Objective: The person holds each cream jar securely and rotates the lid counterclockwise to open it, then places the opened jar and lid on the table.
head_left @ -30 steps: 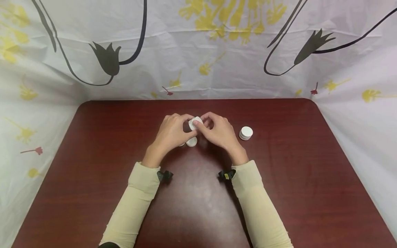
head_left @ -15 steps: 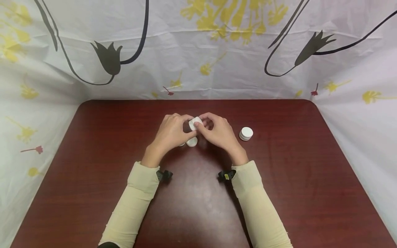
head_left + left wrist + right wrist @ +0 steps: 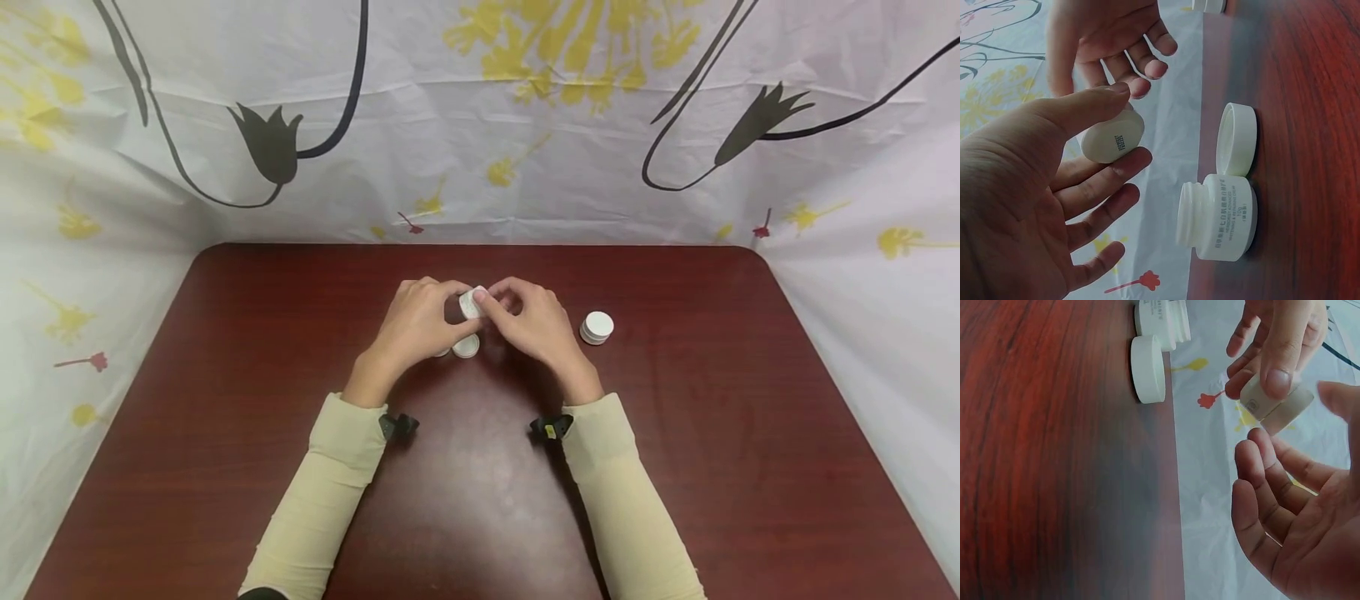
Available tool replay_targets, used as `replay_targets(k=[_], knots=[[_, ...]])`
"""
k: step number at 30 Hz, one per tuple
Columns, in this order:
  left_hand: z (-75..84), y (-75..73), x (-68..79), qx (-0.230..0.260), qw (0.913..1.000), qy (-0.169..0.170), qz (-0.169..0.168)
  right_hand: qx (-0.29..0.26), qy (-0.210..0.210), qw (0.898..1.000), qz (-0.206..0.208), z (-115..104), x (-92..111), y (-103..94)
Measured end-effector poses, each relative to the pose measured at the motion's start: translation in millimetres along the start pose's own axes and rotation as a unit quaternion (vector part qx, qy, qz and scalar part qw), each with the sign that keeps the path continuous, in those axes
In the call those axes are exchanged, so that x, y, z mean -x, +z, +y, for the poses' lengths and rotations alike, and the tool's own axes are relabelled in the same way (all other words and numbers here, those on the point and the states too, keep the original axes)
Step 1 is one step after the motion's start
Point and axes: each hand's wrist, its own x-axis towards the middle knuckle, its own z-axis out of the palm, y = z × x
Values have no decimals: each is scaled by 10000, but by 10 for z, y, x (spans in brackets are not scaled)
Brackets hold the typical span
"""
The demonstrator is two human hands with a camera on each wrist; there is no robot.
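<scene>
Beyond the fingertips, room is bounded by the far edge of the table; below the left fingers an open jar and a loose lid are set, with a white jar outside the right fingers. The held jar is pinched by the left hand and flanked by the loosely parted right hand, whose contact cannot be told. The glossy wood is backed by printed cloth.

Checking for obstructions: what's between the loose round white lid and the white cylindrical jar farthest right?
In the head view, the right hand shows between the lid and the jar.
</scene>
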Motion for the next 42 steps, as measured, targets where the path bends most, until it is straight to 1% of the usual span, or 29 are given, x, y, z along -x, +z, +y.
replay_targets(k=[6, 9, 15, 17, 21, 24, 27, 29, 32, 37, 42], knots=[[-13, -10, 2, 43, 10000, 35, 7, -199, -252, 9995, -50, 5, -3, 0], [-21, -10, 1, -12, 10000, 59, 8, -321, -347, 9988, -109, -4, -5, 4], [-26, -4, -6, -49, 10000, 86, -3, -364, -483, 9980, -198, -8, 5, -7], [-26, -6, -8, -51, 10000, 75, 0, -333, -477, 9980, -252, -8, 10, -17], [-20, -10, -7, -81, 10000, 25, -7, -188, -335, 9986, -362, -11, 16, -21], [-19, -7, -6, -69, 10000, 21, -9, -65, -165, 9994, -289, -13, 15, -8], [-18, 6, -5, -30, 10000, 51, -24, 8, -86, 9999, -98, -7, 15, 19], [-16, 9, -5, 19, 10000, 65, -40, 38, -100, 9999, 17, -8, 11, 29], [-11, 11, -7, 132, 9998, 86, -81, 32, -177, 9998, 65, -12, 9, 32], [-10, 7, -13, 324, 9993, 84, -139, -60, -268, 9996, -24, -23, 8, 28], [-8, 4, -20, 331, 9993, 59, -145, -115, -308, 9994, -78, -30, 6, 24]])
